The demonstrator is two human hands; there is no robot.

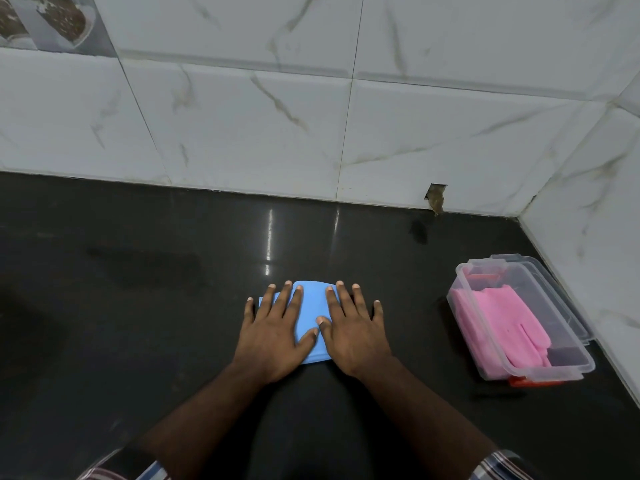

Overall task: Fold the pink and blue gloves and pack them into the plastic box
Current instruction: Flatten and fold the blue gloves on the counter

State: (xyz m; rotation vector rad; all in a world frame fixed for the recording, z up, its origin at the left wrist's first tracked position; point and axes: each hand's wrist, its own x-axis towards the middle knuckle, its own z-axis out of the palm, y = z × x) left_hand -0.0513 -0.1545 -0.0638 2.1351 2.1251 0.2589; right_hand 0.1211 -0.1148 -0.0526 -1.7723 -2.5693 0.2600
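A folded blue glove (312,308) lies flat on the black countertop in the middle of the view. My left hand (273,336) and my right hand (353,336) press down on it side by side, palms flat, fingers spread, thumbs touching over the glove. Most of the glove is hidden under the hands. To the right stands a clear plastic box (457,308) with folded pink gloves (505,327) lying inside it. The box has no lid on top.
The black countertop (138,306) is glossy. White marble-patterned wall tiles (311,116) close the back and right sides. A clear lid (568,303) lies behind the box against the right wall. A chipped tile hole (436,199) sits at the wall base.
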